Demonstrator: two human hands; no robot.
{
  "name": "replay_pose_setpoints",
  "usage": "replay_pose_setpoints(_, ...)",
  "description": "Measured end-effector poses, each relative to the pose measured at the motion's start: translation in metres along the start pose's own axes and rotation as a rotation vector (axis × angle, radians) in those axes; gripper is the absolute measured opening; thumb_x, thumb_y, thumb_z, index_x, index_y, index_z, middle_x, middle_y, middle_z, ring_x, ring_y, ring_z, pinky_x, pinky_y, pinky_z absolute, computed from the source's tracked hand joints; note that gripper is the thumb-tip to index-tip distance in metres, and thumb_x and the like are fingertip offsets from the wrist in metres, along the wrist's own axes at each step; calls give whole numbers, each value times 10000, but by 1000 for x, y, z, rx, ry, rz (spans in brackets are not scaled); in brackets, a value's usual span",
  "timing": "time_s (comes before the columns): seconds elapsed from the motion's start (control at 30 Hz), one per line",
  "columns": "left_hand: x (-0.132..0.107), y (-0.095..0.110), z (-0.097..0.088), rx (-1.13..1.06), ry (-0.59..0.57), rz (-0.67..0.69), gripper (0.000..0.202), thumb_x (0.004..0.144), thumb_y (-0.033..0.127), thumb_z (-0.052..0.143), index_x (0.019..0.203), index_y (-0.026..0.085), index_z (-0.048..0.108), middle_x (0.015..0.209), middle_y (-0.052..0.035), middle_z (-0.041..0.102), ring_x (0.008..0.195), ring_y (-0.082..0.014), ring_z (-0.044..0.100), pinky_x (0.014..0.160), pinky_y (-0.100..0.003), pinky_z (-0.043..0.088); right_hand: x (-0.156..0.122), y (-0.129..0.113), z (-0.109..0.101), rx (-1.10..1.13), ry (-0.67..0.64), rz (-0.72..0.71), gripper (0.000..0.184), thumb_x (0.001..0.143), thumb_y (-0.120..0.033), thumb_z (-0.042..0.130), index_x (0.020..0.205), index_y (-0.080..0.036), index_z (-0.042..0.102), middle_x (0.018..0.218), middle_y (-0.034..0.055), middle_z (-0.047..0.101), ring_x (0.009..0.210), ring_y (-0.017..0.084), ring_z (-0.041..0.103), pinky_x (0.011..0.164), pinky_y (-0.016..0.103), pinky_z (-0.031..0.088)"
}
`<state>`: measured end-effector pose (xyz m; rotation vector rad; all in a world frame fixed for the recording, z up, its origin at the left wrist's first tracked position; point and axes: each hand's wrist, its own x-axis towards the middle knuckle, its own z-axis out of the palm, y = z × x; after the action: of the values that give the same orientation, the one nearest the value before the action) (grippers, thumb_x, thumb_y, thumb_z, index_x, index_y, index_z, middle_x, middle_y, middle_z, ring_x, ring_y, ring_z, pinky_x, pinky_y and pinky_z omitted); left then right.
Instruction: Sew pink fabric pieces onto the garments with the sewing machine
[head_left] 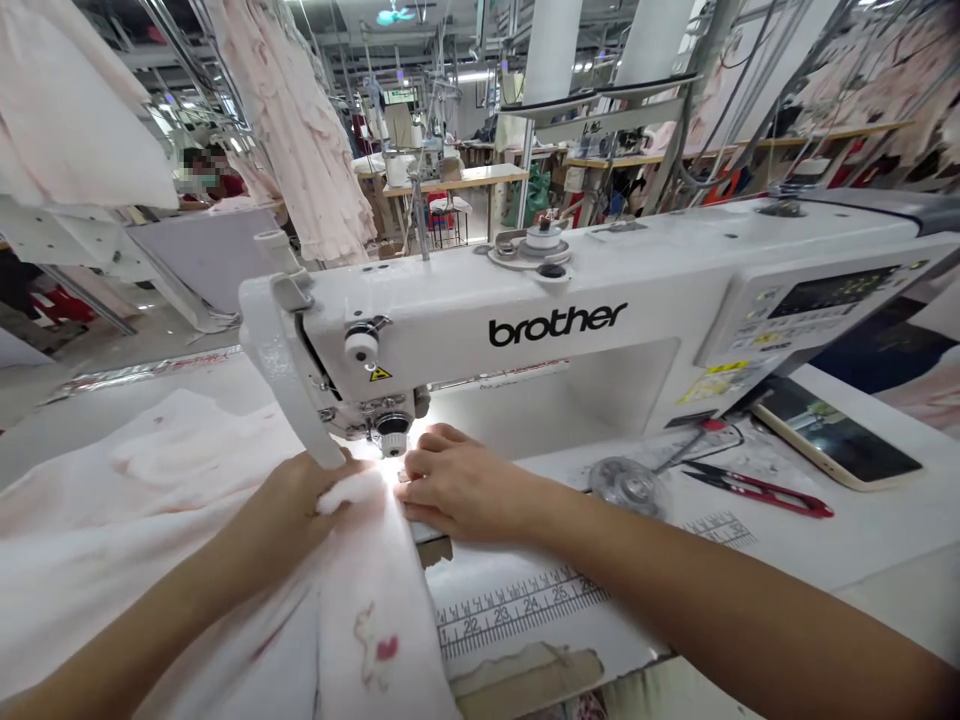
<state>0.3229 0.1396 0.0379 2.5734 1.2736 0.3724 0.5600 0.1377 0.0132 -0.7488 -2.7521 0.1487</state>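
Pale pink fleecy fabric [375,570] with a small printed figure runs under the lit needle area of a white sewing machine [442,320] and spreads over the table to the left. My left hand [304,500] is closed on a fold of it, thumb on top, just left of the presser foot. On the other side my right hand [457,485] lies close to the needle, its bent fingertips pressed together at the fabric's right edge. Glare hides the needle, and I cannot make out what the right fingertips pinch.
Right of the machine's bed lie red-handled thread snips [765,490], a phone [840,430] and a clear round bobbin-like piece [630,485]. A printed ruler [525,605] marks the table's front. Pink garments [292,120] hang behind; a person [210,175] sits far left.
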Motion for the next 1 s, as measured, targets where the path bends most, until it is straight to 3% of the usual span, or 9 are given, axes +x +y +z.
replay_pose_setpoints(0.1, -10, 10, 8, 189, -73, 112, 251, 732, 77, 467, 805, 214, 664, 739, -21, 599, 734, -204, 561, 667, -316, 429, 0, 0, 0, -9, 3, -11, 159, 989, -278, 562, 963, -175, 679, 949, 32, 609, 921, 184, 474, 966, 316, 298)
replay_pose_setpoints(0.2, -19, 10, 20, 247, 27, 130, 304, 777, 92, 499, 986, 223, 678, 1007, -69, 649, 898, -242, 579, 767, -373, 453, 0, 0, -2, -18, -4, -14, 159, 983, -283, 576, 942, -175, 685, 961, 29, 607, 918, 180, 470, 952, 311, 305)
replay_pose_setpoints(0.3, -22, 1, 29, 165, 103, 191, 376, 846, 114, 481, 1160, 245, 640, 1236, -60, 624, 1089, -243, 562, 924, -393, 436, 0, 1, -2, -31, -4, -23, 176, 989, -285, 561, 930, -180, 689, 966, 33, 609, 924, 184, 469, 942, 318, 311)
replay_pose_setpoints(0.4, -21, -7, 35, 102, 122, 219, 388, 881, 117, 453, 1200, 249, 630, 1183, -45, 667, 1090, -218, 581, 948, -369, 433, 0, 2, 0, -37, 12, -27, 197, 996, -295, 545, 919, -185, 690, 963, 32, 611, 925, 185, 475, 953, 324, 313)
replay_pose_setpoints(0.53, -19, -6, 33, 118, 96, 251, 448, 813, 55, 454, 1191, 225, 624, 1174, -54, 660, 1033, -220, 590, 943, -407, 431, 1, 3, 5, -54, 67, 11, 197, 987, -302, 550, 911, -174, 678, 933, 31, 620, 922, 192, 487, 1036, 354, 274)
replay_pose_setpoints(0.7, -21, 5, 24, 180, 89, 316, 392, 764, 49, 486, 1111, 159, 630, 1089, -83, 669, 1026, -242, 579, 956, -429, 422, 1, 2, 8, -68, 100, 15, 236, 991, -302, 544, 1191, -185, 585, 1121, 51, 602, 1016, 205, 481, 1054, 365, 273)
replay_pose_setpoints(0.87, -27, 3, 24, 192, 104, 360, 491, 754, 44, 477, 1218, 161, 583, 1180, -79, 658, 1153, -249, 553, 1047, -434, 378, 2, 0, 9, -117, 55, 57, 195, 1005, -342, 504, 1050, -186, 611, 1098, 55, 606, 996, 211, 487, 1088, 400, 235)
replay_pose_setpoints(1.0, -24, -8, 29, 201, 122, 348, 525, 754, 48, 462, 1249, 181, 573, 1219, -63, 659, 1195, -249, 546, 1043, -425, 396, 3, -3, 11, -94, 41, 127, 185, 987, -344, 535, 1080, -203, 613, 1070, 54, 622, 1053, 230, 476, 1138, 443, 163)
